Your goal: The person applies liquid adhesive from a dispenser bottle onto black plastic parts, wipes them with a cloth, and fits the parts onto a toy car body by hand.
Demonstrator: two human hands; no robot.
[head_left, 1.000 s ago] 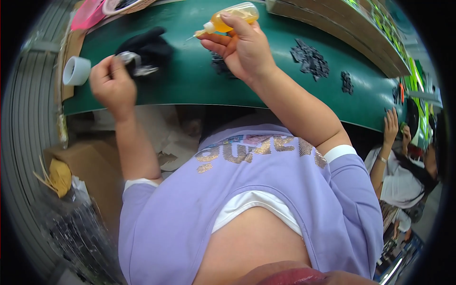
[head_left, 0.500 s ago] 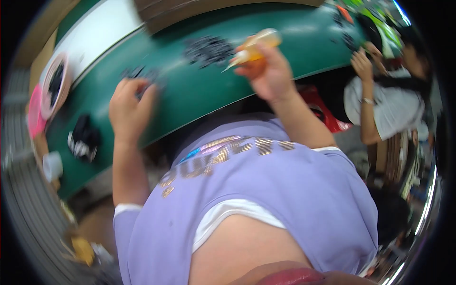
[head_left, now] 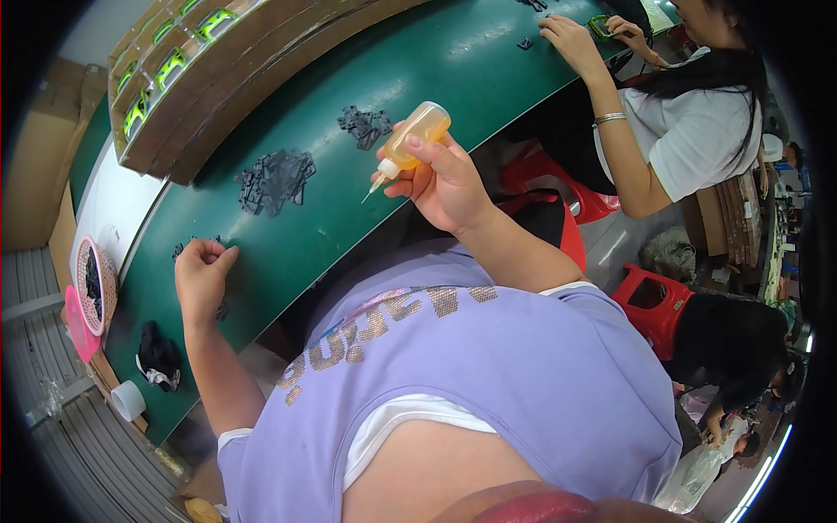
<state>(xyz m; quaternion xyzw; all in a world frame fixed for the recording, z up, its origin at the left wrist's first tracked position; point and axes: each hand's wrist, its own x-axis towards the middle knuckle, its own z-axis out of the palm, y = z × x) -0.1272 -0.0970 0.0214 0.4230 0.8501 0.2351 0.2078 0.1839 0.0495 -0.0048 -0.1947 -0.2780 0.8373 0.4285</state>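
My right hand (head_left: 449, 187) is wrapped round a clear squeeze bottle (head_left: 420, 132) of amber liquid. The bottle is tilted, its white cap and thin needle tip pointing down to the left, above the near edge of the green table. My left hand (head_left: 200, 283) rests low over the table with thumb and fingers drawn together. Small black pieces (head_left: 180, 249) show beside its fingertips; whatever is pinched there is hidden. Between the hands and farther back lies a heap of flat black plastic pieces (head_left: 275, 181), and a smaller pile of black pieces (head_left: 364, 126) sits behind the bottle.
A cardboard box (head_left: 253, 83) with green-and-black items in clear trays stands along the back. At left are a pink basket (head_left: 106, 283), a dark cloth bundle (head_left: 157, 353) and a white cup (head_left: 128, 401). A co-worker (head_left: 680, 131) sits at right, near red stools (head_left: 649, 305).
The view has turned, bringing the trays of green items into sight and shifting the black heap leftward in it. My right hand, still holding the bottle, is farther from that heap.
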